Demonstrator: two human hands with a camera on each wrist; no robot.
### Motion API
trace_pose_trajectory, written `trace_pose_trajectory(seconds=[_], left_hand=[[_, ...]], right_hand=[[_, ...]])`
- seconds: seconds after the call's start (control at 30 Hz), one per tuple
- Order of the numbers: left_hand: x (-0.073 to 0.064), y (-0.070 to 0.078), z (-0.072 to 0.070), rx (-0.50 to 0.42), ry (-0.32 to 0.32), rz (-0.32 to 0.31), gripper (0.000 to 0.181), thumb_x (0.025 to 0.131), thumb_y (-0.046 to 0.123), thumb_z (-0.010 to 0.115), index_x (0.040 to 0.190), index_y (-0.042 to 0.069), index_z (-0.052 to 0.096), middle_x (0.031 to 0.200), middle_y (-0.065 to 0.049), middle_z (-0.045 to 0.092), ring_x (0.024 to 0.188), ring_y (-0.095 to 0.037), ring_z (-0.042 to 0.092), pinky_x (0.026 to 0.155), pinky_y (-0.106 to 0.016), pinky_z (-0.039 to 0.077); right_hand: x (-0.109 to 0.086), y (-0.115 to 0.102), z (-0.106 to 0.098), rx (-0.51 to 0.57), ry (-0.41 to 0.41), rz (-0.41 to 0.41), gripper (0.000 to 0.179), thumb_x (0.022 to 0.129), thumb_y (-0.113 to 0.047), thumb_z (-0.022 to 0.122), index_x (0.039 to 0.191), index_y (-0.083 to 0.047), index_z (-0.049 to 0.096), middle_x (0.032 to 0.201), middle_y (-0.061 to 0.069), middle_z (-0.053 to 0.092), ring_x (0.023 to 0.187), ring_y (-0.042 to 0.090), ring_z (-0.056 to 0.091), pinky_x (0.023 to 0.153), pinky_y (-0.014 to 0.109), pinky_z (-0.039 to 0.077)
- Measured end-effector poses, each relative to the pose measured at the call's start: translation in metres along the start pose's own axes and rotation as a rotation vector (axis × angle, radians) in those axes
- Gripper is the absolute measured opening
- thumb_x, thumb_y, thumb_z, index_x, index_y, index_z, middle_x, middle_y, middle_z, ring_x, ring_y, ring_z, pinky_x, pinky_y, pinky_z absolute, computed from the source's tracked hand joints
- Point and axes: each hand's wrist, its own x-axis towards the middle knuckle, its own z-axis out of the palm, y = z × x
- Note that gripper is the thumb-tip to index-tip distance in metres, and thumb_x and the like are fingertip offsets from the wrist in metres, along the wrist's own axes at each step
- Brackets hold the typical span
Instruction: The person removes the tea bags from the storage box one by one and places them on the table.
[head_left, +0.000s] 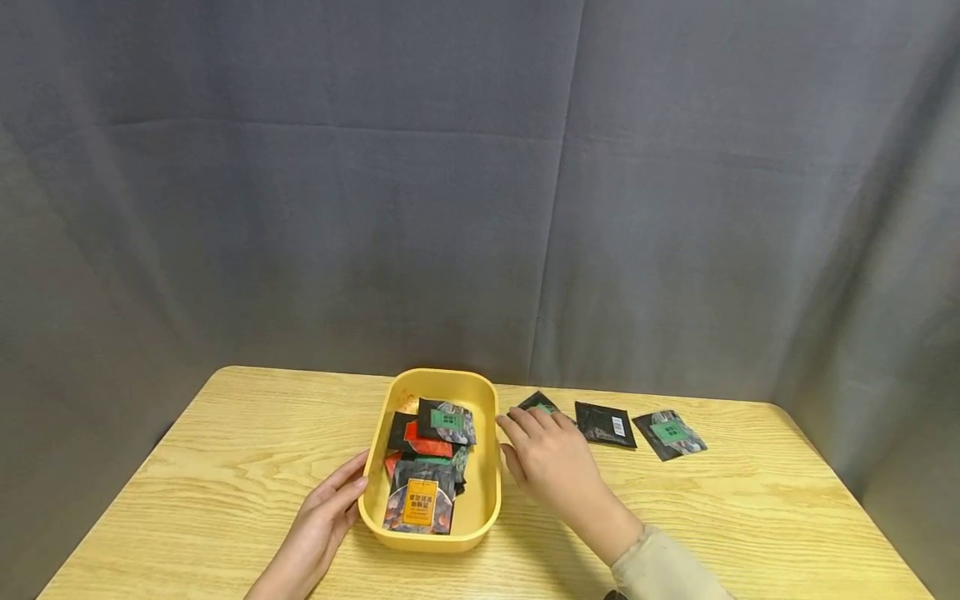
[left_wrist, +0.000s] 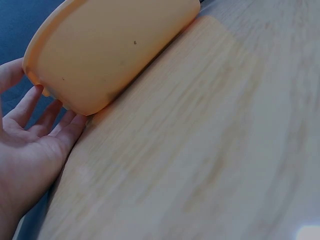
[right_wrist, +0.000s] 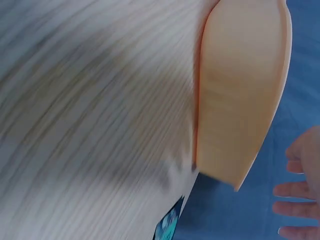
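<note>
The left hand (head_left: 322, 510) is holding the yellow bin (head_left: 427, 543) by its left side. Its thumb is resting at the rim, while its fingers are spreading slightly apart, gently bent, against the outer wall. The left forearm is rising from the bottom edge of the head view and slanting up to the right, the palm turning toward the bin.

The right hand (head_left: 551, 458) is hovering above the tabletop (head_left: 720, 517), just right of the bin, with its back facing the head camera. Its fingers are pointing left, loosely bent and partly open, and are gripping nothing visible; the right wrist view is showing gaps between them and clear space between them and the bin. The right forearm is slanting up to the left out of a beige sleeve (head_left: 667, 567).

The bin is standing upright on the tabletop and is containing overlapping packets: an orange-labelled packet (head_left: 418, 504) is lying nearest the person, a red-labelled packet (head_left: 423, 442) behind it, and a green-labelled packet (head_left: 447, 422) on top at the far end.

Right of the bin, a packet partly hidden by the right hand (head_left: 538, 402), a barcoded black packet (head_left: 603, 423) and another green-labelled one (head_left: 670, 433) are lying in a row.
</note>
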Motion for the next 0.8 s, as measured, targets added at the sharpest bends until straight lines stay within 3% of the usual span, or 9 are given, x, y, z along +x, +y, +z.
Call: trace_pose_trajectory(seconds=[0.47,0.6,0.8], left_hand=[[0.0,0.0,-0.002,0.021,-0.005,-0.02,0.063,0.101,0.02,0.055,0.154,-0.001,0.029,0.157,-0.02,0.028,0.134,-0.02,0.041,0.097,-0.018,0.043],[0.0,0.0,-0.002,0.023,-0.012,-0.024,0.063,0.1,0.021,0.055,0.154,-0.001,0.029,0.157,-0.02,0.028,0.137,-0.025,0.036,0.097,-0.018,0.043],[0.0,0.0,-0.001,0.015,-0.004,-0.026,0.062,0.101,0.019,0.054,0.154,-0.001,0.029,0.157,-0.02,0.029,0.133,-0.02,0.042,0.097,-0.018,0.044]], right_hand=[[0.023,-0.038,0.003,0.047,-0.022,-0.064,0.031,0.085,-0.028,0.075,0.112,-0.013,0.072,0.108,0.005,0.072,0.095,0.022,0.066,0.077,0.036,0.055],[0.024,-0.046,0.005,0.084,-0.065,-0.057,0.033,0.087,-0.031,0.074,0.115,-0.014,0.072,0.109,0.002,0.071,0.094,0.019,0.066,0.074,0.034,0.054],[0.029,-0.059,0.004,0.144,-0.157,-0.03,0.032,0.091,-0.035,0.07,0.117,-0.016,0.071,0.109,-0.001,0.071,0.097,0.016,0.065,0.076,0.033,0.054]])
